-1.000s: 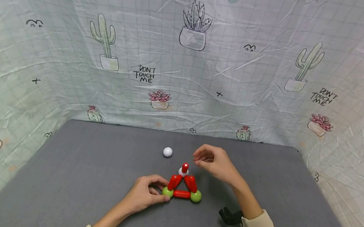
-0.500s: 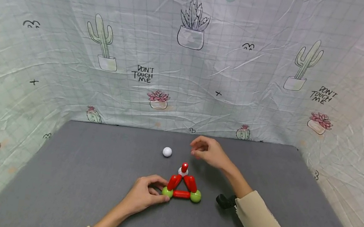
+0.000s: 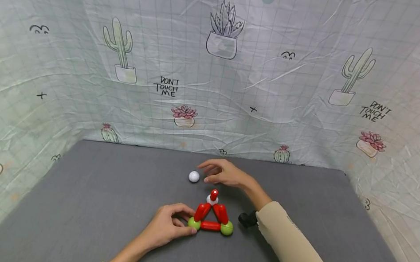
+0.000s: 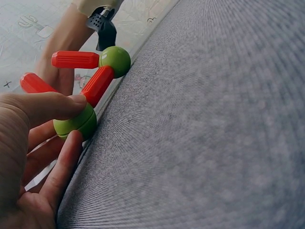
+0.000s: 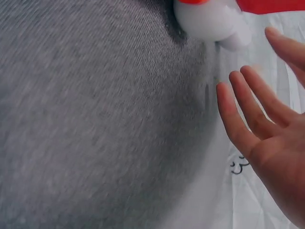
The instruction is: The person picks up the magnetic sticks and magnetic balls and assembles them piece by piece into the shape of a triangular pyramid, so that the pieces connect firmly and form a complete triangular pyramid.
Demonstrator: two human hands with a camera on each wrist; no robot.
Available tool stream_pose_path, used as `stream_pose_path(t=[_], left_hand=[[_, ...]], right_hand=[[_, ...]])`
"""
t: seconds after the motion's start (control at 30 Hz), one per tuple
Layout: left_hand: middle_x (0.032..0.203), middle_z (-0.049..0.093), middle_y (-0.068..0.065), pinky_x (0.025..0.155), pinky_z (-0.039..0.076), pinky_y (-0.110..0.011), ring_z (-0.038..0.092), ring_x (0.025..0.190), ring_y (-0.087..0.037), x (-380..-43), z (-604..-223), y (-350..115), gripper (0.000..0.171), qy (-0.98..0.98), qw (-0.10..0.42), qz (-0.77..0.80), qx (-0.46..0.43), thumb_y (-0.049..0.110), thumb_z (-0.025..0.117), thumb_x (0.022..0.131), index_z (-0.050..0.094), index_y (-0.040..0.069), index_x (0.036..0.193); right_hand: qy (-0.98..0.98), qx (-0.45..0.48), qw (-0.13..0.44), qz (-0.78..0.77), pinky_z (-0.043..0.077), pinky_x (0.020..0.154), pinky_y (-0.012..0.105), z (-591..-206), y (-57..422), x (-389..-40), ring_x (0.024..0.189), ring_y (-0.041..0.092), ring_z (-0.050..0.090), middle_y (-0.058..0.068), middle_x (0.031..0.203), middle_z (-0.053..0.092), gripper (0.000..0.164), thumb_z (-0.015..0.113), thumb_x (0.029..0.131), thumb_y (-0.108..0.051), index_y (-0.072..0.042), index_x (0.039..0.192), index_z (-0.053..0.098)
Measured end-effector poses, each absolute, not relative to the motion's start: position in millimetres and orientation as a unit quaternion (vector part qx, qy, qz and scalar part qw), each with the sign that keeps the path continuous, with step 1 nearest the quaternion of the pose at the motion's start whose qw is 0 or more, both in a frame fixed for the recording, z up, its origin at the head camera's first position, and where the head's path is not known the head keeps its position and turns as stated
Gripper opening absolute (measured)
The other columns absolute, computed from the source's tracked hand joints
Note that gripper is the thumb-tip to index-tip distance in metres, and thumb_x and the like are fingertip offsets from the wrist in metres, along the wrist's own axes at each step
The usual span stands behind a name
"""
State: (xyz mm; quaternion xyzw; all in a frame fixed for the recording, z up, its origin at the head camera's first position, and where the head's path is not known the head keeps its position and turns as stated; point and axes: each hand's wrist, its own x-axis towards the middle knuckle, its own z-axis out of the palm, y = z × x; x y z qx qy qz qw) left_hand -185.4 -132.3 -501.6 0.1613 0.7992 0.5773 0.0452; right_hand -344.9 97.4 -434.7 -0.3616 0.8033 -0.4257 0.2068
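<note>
On the grey table lies a triangular frame of red rods [image 3: 210, 226] joined by balls: two green, one white. Its left green ball [image 3: 194, 223] is gripped between the thumb and fingers of my left hand [image 3: 167, 224], as the left wrist view also shows. The right green ball [image 3: 226, 228] stands free. From the white corner ball [image 3: 212, 200] a further red rod [image 3: 214, 193] points upward. A loose white ball [image 3: 194, 176] lies behind the frame. My right hand [image 3: 228, 174] hovers just right of it, fingers spread and holding nothing; in the right wrist view the fingertips [image 5: 224, 93] are apart from the balls.
A pale cloth wall [image 3: 216, 87] printed with cacti closes off the back and both sides of the table [image 3: 113, 189]. A black wrist device [image 3: 247, 219] sits at the right sleeve [image 3: 290, 245], over the table right of the frame.
My right hand has moved left and back, past the frame's upright rod, to beside the loose white ball, its fingers spreading. My left hand and the frame have stayed in place.
</note>
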Motion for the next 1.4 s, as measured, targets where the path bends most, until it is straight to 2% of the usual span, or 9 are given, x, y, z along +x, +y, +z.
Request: stream_pose_path(t=[0.1,0.53,0.73,0.83,1.03,1.13,1.27,1.4], left_hand=[[0.103,0.074,-0.012,0.068,0.059,-0.022,0.071,0.080,-0.009,-185,-501,-133,0.036,0.799,0.049,0.577,0.161,0.016,0.092,0.077,0.076,0.011,0.109],[0.104,0.073,-0.013,0.067,0.059,-0.022,0.071,0.080,-0.009,-184,-501,-133,0.035,0.795,0.049,0.581,0.169,0.017,0.091,0.078,0.076,0.011,0.109],[0.104,0.074,-0.013,0.067,0.059,-0.022,0.071,0.080,-0.009,-185,-501,-133,0.036,0.793,0.049,0.583,0.171,0.016,0.091,0.078,0.076,0.011,0.109],[0.104,0.074,-0.013,0.067,0.058,-0.022,0.071,0.080,-0.009,-185,-501,-133,0.036,0.794,0.052,0.582,0.169,0.017,0.091,0.078,0.076,0.011,0.110],[0.104,0.074,-0.012,0.067,0.059,-0.022,0.071,0.081,-0.009,-184,-500,-133,0.036,0.793,0.052,0.583,0.169,0.017,0.091,0.077,0.076,0.011,0.110],[0.103,0.074,-0.012,0.067,0.059,-0.022,0.071,0.081,-0.009,-184,-500,-133,0.036,0.793,0.048,0.583,0.169,0.016,0.092,0.077,0.076,0.011,0.109],[0.104,0.074,-0.012,0.067,0.058,-0.022,0.071,0.081,-0.009,-184,-500,-133,0.036,0.793,0.047,0.583,0.169,0.016,0.092,0.077,0.076,0.011,0.109],[0.103,0.074,-0.013,0.067,0.059,-0.022,0.071,0.081,-0.009,-184,-500,-133,0.036,0.792,0.046,0.584,0.171,0.015,0.091,0.077,0.076,0.010,0.109]], right_hand=[[0.805,-0.373,0.212,-0.410,0.058,0.097,0.042,-434,91,-346,0.129,0.042,0.061,0.022,0.146,0.059,0.047,0.069,0.098,-0.008,-0.003,0.144,0.058],[0.830,-0.350,0.232,-0.368,0.060,0.081,0.031,-434,75,-350,0.118,0.037,0.068,0.020,0.141,0.062,0.044,0.073,0.096,-0.009,-0.008,0.139,0.064],[0.836,-0.324,0.226,-0.381,0.060,0.075,0.035,-434,73,-349,0.111,0.033,0.071,0.021,0.136,0.065,0.035,0.074,0.094,-0.006,-0.007,0.129,0.066],[0.840,-0.317,0.215,-0.384,0.061,0.075,0.035,-436,72,-348,0.113,0.033,0.071,0.018,0.132,0.067,0.030,0.073,0.094,-0.004,-0.008,0.123,0.066],[0.861,-0.316,0.153,-0.369,0.058,0.073,0.027,-443,70,-350,0.116,0.030,0.071,0.013,0.124,0.073,0.021,0.075,0.092,-0.007,-0.011,0.112,0.070],[0.863,-0.305,0.144,-0.376,0.057,0.069,0.026,-446,69,-350,0.109,0.026,0.074,0.011,0.120,0.074,0.018,0.076,0.091,-0.006,-0.011,0.109,0.071],[0.865,-0.293,0.142,-0.381,0.056,0.068,0.025,-448,67,-348,0.101,0.022,0.074,0.011,0.116,0.075,0.020,0.076,0.091,-0.005,-0.010,0.110,0.072],[0.869,-0.293,0.144,-0.373,0.058,0.073,0.025,-447,67,-347,0.107,0.024,0.073,0.010,0.119,0.075,0.027,0.077,0.092,-0.008,-0.009,0.118,0.073]])
